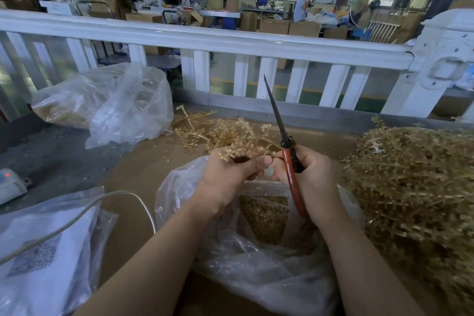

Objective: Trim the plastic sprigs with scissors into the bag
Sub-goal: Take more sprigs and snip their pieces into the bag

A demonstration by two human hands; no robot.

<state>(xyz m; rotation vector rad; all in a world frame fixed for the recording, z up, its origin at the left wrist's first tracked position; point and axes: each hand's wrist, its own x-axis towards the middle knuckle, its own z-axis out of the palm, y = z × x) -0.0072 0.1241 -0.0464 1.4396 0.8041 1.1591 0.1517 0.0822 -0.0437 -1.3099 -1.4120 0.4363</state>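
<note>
Two hands over clear bag (256,259) at 6 o'clock. Left hand (228,177) pinches tan beaded plastic sprig (238,151); right hand (311,177) grips red-handled scissors (287,151), blades closed, pointing 12. Untrimmed sprig heap (415,187) at 3 o'clock.

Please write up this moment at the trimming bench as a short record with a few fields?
left hand: left hand grips a sprig above the open bag
right hand: right hand holds the scissors, blades together and pointing up and away
bag contents: small tan trimmed pieces
untrimmed stock: large heap of sprigs to the right
other sprigs: loose sprigs lie beyond the hands
other bags: second bag far left, flat pouch near left
backdrop: white railing
</note>
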